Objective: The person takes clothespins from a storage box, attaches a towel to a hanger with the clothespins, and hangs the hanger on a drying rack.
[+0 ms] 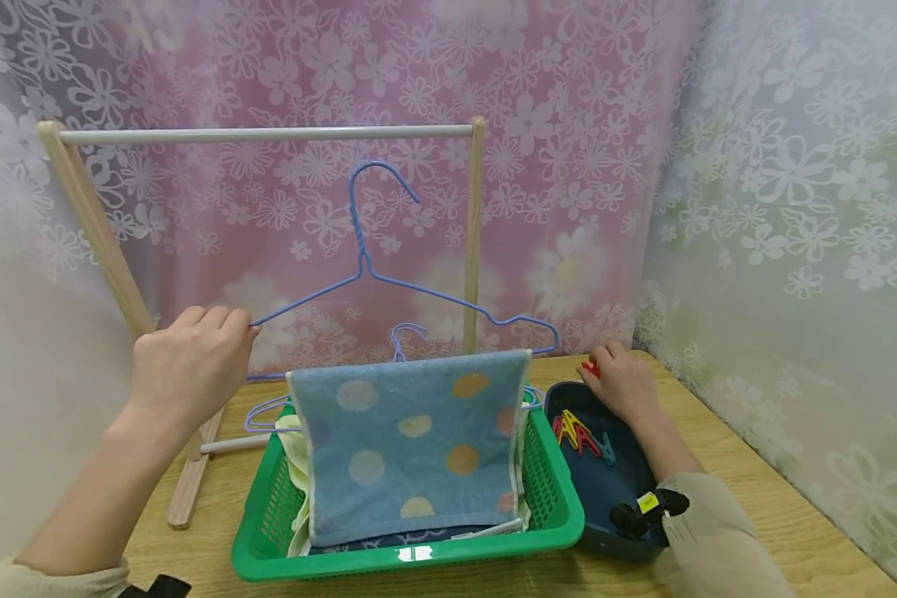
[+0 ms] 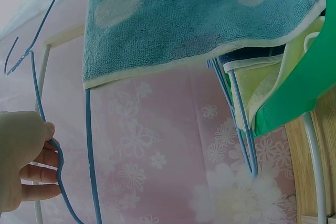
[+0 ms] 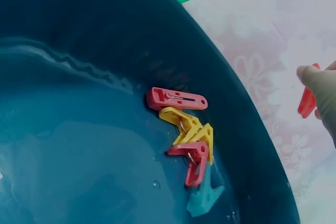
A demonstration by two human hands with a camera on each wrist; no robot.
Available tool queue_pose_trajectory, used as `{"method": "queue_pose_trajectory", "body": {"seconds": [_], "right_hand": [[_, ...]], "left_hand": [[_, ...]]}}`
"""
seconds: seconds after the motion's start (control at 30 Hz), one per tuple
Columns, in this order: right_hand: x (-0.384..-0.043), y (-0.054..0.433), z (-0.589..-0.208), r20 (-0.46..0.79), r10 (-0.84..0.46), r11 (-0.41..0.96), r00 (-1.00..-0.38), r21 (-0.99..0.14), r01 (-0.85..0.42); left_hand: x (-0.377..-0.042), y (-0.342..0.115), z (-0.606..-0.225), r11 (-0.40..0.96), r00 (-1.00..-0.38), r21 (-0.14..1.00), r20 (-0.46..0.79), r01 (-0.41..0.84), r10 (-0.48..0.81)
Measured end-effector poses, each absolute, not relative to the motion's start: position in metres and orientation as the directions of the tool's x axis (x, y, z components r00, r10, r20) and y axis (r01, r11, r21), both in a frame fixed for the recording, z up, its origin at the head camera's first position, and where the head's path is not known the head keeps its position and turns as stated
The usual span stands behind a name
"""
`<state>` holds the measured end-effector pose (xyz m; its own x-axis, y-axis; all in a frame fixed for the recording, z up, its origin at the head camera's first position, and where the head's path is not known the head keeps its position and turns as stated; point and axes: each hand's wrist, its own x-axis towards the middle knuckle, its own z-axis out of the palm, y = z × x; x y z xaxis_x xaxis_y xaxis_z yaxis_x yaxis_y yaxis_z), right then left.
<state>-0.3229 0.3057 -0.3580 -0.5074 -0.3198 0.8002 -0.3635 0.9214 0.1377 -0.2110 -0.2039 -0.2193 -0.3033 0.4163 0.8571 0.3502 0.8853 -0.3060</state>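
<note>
A blue wire hanger [image 1: 433,291] stands upright over the basket, and my left hand [image 1: 194,361] grips its left shoulder. Over its bottom bar hangs a blue polka-dot towel [image 1: 411,432], folded, reaching down into the green basket [image 1: 411,565]. In the left wrist view, fingers curl around the hanger wire beside the towel. My right hand [image 1: 620,382] pinches a red clothespin [image 3: 308,98] above the far rim of the dark blue tub [image 1: 605,498]. Inside the tub lie several clothespins in red, yellow [image 3: 181,124] and teal [image 3: 205,195].
A wooden drying rack with a white top bar [image 1: 269,134] stands behind the basket. More hangers [image 1: 265,415] and a pale green cloth [image 1: 295,448] are in the basket. Floral curtains [image 1: 568,166] enclose the wooden table [image 1: 740,482] at the back and sides.
</note>
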Motion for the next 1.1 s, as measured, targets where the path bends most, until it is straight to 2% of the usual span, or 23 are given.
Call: {"method": "queue_pose_trajectory", "body": {"seconds": [0.1,0.2,0.47,0.7,0.8,1.1], "right_hand": [[-0.325,0.306,-0.354,0.827,-0.364,0.9,-0.428,0.195,-0.39],[-0.325,0.305,-0.348,0.833,-0.385,0.892,-0.398,0.225,-0.391],[-0.315,0.299,-0.33,0.862,-0.354,0.898,-0.363,0.204,-0.391],[-0.297,0.288,-0.307,0.872,-0.275,0.878,-0.405,0.057,-0.475],[-0.289,0.281,-0.295,0.881,-0.252,0.856,-0.4,0.01,-0.517],[-0.263,0.258,-0.259,0.898,-0.259,0.807,-0.357,-0.002,-0.591]], "left_hand": [[-0.212,-0.204,-0.22,0.881,-0.279,-0.317,0.863,0.35,0.421],[-0.213,-0.204,-0.219,0.88,-0.264,-0.322,0.867,0.349,0.422],[-0.213,-0.202,-0.219,0.88,-0.278,-0.323,0.861,0.349,0.426],[-0.215,-0.203,-0.219,0.876,-0.292,-0.331,0.85,0.35,0.438],[-0.216,-0.204,-0.22,0.876,-0.299,-0.331,0.847,0.35,0.439],[-0.219,-0.2,-0.221,0.877,-0.27,-0.317,0.865,0.36,0.424]]}}
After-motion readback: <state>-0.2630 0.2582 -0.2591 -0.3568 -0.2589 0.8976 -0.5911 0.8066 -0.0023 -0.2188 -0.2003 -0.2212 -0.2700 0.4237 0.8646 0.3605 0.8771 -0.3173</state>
